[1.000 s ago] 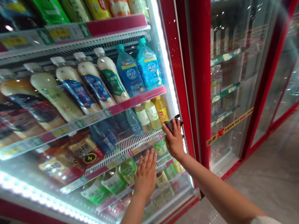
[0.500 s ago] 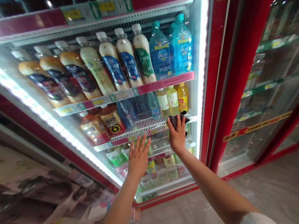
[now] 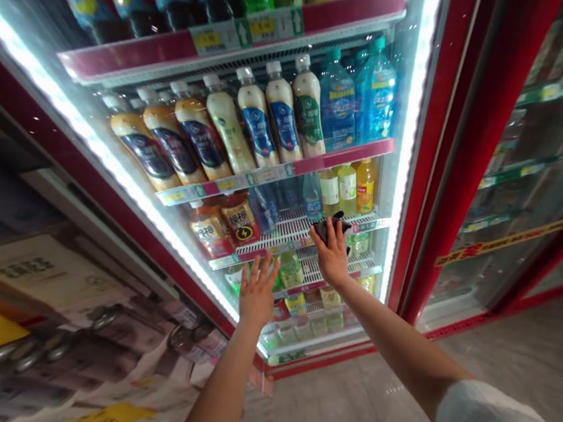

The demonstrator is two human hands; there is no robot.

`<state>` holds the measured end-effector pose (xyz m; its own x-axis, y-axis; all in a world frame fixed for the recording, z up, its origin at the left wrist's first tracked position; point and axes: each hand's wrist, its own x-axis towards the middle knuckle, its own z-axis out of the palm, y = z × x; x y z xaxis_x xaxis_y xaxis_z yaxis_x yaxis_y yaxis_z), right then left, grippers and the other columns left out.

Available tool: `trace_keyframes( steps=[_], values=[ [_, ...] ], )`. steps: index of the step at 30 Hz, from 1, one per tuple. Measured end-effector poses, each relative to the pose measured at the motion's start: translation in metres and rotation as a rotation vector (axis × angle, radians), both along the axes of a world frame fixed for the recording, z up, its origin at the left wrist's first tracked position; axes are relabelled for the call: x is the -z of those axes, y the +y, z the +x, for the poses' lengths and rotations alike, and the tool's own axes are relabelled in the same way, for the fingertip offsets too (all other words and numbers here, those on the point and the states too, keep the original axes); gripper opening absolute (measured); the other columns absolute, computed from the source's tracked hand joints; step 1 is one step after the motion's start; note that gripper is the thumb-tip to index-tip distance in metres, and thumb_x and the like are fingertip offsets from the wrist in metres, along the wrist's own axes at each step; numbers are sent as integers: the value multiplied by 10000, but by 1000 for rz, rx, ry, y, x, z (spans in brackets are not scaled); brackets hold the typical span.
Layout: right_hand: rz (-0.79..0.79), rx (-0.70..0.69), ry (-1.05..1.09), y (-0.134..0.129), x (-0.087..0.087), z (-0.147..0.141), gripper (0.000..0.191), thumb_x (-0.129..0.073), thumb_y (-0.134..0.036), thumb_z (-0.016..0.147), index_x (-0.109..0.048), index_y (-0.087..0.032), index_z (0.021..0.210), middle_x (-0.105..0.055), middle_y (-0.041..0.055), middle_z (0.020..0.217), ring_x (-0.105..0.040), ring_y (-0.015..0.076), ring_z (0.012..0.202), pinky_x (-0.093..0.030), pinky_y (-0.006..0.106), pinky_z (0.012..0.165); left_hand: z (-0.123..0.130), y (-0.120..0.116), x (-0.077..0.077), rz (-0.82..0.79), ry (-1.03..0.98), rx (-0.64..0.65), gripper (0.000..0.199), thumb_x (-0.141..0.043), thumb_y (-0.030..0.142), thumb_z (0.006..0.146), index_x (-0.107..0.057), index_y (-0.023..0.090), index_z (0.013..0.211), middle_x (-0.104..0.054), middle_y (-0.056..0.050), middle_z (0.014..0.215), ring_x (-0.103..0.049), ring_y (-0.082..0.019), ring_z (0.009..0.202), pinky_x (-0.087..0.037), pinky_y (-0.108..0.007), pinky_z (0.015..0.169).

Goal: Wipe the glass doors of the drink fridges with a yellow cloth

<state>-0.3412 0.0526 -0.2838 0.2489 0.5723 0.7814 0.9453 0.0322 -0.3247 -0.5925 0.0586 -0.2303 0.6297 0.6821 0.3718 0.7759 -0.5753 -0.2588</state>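
Observation:
My right hand (image 3: 332, 256) presses a dark cloth (image 3: 332, 230) flat against the glass door of a lit drinks cooler, its fingers over the cloth. Left of it, my left hand (image 3: 257, 294) is spread with fingers apart and holds nothing; it is at the glass, in front of a lower shelf. Behind the glass, bottles with blue labels (image 3: 255, 123) and blue drink bottles (image 3: 383, 96) stand on a middle shelf. Brown-orange bottles (image 3: 212, 232) and a yellow bottle (image 3: 366, 189) stand on the shelf below.
The cooler has a red frame (image 3: 459, 132) and bright light strips (image 3: 412, 116). Another glass-fronted cooler (image 3: 514, 180) stands at the right. Packaged goods and a yellow tag (image 3: 102, 420) are at the lower left. Grey tiled floor (image 3: 341, 399) shows at the bottom.
The view has shifted, so the cooler sits further right and more upright in it. The cloth under my right hand has moved left relative to the shelves, and my left hand has also moved left.

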Motion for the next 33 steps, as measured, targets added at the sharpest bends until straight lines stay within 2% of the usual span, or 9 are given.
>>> trace_keyframes(
  steps=[4,7,10,14,17,21,25,28,33],
  values=[
    [-148,-231,-279,-20,36,-3,780,-541,-39,904,-406,-423,1569,-284,10,1710,-244,318,1584,-221,628,1270,-18,3,2,-36,26,-37,835,-546,105,827,-346,329,1606,-176,25,1714,-130,-266,1608,-106,-564,1311],
    [-165,-220,-281,-36,48,17,791,-509,-13,908,-398,-436,1568,-237,-8,1722,-251,296,1584,-256,608,1267,-39,6,-3,-37,25,-62,836,-549,89,809,-378,324,1593,-181,14,1713,-122,-270,1610,-89,-573,1309],
    [-52,-78,-75,-28,29,7,860,-429,43,884,-321,-415,1605,35,-28,1750,-28,332,1613,-296,618,1246,-61,11,-14,-13,10,-40,841,-540,72,811,-376,342,1591,-198,21,1710,-122,-264,1610,-79,-576,1309],
    [36,-13,64,2,-4,-62,882,-423,36,877,-245,-374,1637,182,-13,1729,120,375,1590,-299,638,1233,-81,18,-24,21,-1,9,850,-551,71,813,-366,366,1588,-225,28,1705,-160,-270,1605,-104,-591,1306],
    [-53,-84,-40,8,2,-106,819,-479,-5,898,-330,-378,1612,43,22,1751,11,389,1603,-269,675,1230,-88,23,-26,35,9,36,830,-551,81,818,-384,358,1582,-233,27,1702,-173,-278,1602,-131,-604,1300],
    [-171,-212,-236,-10,30,-106,822,-516,-3,882,-380,-411,1583,-128,14,1742,-207,325,1593,-273,618,1255,-101,29,-24,40,17,64,802,-529,83,831,-395,331,1582,-239,31,1698,-192,-266,1597,-145,-586,1308],
    [-93,-100,-53,-13,31,-102,972,-452,58,841,-198,-458,1625,63,-29,1748,-46,334,1610,-346,599,1226,-123,34,-21,34,-1,61,761,-508,98,858,-406,322,1578,-240,43,1697,-200,-253,1594,-183,-554,1311],
    [49,-25,168,4,14,-135,971,-404,41,887,-25,-441,1640,221,1,1722,128,354,1583,-365,637,1194,-133,36,-16,12,-27,50,757,-518,119,867,-387,301,1590,-224,21,1703,-186,-279,1595,-217,-581,1296],
    [66,-61,439,24,1,-179,702,-434,-286,1046,-120,-188,1666,163,189,1706,120,362,1561,-319,705,1159,-120,29,0,16,-191,152,827,-530,127,884,-222,195,1648,-219,-101,1712,-194,-299,1593,-306,-572,1265]
  ],
)
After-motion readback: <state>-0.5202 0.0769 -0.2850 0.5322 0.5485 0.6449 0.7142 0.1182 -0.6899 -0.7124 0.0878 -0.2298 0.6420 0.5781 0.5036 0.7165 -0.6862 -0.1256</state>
